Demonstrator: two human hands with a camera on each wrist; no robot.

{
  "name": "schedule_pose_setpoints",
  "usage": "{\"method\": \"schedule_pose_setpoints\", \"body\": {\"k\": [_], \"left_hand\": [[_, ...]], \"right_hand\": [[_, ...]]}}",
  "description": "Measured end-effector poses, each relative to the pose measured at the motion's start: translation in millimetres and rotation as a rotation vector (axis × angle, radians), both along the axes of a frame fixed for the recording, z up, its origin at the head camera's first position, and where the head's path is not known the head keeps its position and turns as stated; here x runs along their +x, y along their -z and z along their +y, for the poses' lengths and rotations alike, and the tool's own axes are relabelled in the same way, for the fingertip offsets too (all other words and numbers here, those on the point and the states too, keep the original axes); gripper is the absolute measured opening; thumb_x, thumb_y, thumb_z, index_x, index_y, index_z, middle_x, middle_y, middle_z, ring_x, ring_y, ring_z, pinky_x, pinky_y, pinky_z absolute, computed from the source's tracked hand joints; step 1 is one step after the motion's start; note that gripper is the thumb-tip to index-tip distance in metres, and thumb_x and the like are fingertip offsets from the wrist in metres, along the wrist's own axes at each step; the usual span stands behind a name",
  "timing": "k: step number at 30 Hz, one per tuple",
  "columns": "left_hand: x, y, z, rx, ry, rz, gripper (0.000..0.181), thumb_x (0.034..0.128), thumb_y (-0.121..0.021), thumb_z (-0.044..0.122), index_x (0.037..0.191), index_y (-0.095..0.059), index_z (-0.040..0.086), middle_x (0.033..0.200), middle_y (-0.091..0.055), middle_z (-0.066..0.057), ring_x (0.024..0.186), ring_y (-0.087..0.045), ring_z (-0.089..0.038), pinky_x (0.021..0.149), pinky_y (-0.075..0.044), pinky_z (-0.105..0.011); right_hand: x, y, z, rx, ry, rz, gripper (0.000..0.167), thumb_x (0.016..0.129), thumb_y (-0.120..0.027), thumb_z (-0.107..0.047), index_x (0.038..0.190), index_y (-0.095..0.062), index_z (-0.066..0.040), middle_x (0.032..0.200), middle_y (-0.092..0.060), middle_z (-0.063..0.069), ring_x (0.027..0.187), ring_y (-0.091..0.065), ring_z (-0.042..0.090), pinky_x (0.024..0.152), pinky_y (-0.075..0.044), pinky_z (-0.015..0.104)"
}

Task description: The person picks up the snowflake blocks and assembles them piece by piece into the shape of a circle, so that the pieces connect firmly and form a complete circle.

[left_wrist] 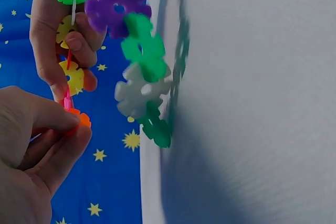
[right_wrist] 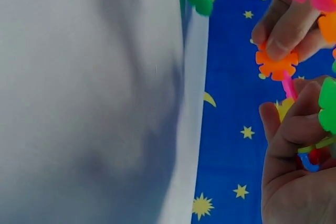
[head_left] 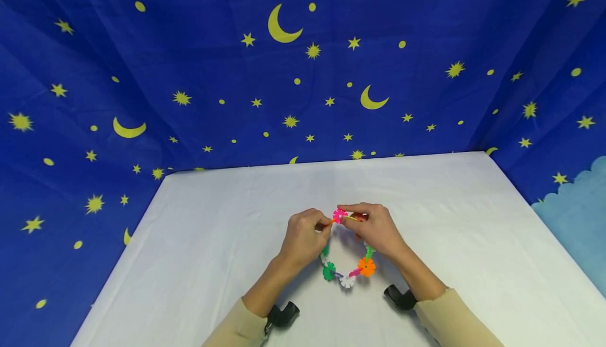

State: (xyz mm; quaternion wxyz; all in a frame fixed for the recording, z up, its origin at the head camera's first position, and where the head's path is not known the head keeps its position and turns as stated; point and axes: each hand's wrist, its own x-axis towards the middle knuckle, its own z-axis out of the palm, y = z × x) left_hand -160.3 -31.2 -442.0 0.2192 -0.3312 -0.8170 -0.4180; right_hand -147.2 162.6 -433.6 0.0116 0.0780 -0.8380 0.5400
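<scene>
Both hands hold a chain of colourful plastic flower-shaped discs above the table. Between the thumb and fingers of my left hand (head_left: 305, 236) is an orange disc (right_wrist: 277, 66). My right hand (head_left: 379, 231) grips the chain just beside it, near a pink disc (head_left: 339, 215) and a yellow disc (left_wrist: 74, 77). The pink disc slots into the orange one edge-on. Below the hands the chain curves round through a green disc (head_left: 329, 271), a white disc (head_left: 347, 282) and another orange disc (head_left: 366, 267). Fingers hide parts of the chain.
A white cloth-covered table (head_left: 213, 231) lies under the hands. Behind it hangs a blue curtain (head_left: 213, 63) with yellow stars and moons. Black wrist-worn cameras, one at the left wrist (head_left: 284, 315) and one at the right wrist (head_left: 399, 298), stick out below the forearms.
</scene>
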Motion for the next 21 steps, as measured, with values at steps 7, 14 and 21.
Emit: {"method": "schedule_pose_setpoints", "body": {"k": [7, 14, 21], "left_hand": [[0.5, 0.4, -1.5, 0.002, -0.028, 0.018, 0.013, 0.0714, -0.072, -0.009, 0.070, -0.071, 0.004, 0.070, -0.066, 0.000, 0.064, -0.063, -0.007, 0.063, -0.050, -0.013], [2.1, 2.2, 1.1, -0.003, -0.021, 0.032, 0.010, 0.0722, -0.074, -0.006, 0.071, -0.072, 0.003, 0.069, -0.065, 0.001, 0.063, -0.061, -0.006, 0.061, -0.050, -0.014], [2.1, 3.3, 3.7, 0.038, 0.006, 0.001, 0.012, 0.0751, -0.074, -0.006, 0.074, -0.071, 0.006, 0.073, -0.065, 0.002, 0.067, -0.062, -0.005, 0.064, -0.051, -0.013]], "right_hand": [[-1.9, 0.3, -3.1, 0.004, -0.020, -0.017, 0.030, 0.087, -0.072, -0.023, 0.115, -0.072, -0.014, 0.053, -0.057, 0.005, 0.044, -0.052, 0.022, 0.047, -0.046, 0.031], [-0.3, 0.4, -2.5, 0.001, -0.023, -0.016, 0.028, 0.087, -0.071, -0.018, 0.114, -0.072, -0.012, 0.050, -0.055, 0.005, 0.043, -0.050, 0.020, 0.044, -0.043, 0.029], [-3.2, 1.1, 2.5, -0.027, -0.039, -0.058, 0.028, 0.087, -0.071, -0.022, 0.114, -0.072, -0.016, 0.059, -0.058, 0.012, 0.050, -0.054, 0.032, 0.047, -0.046, 0.031]]}}
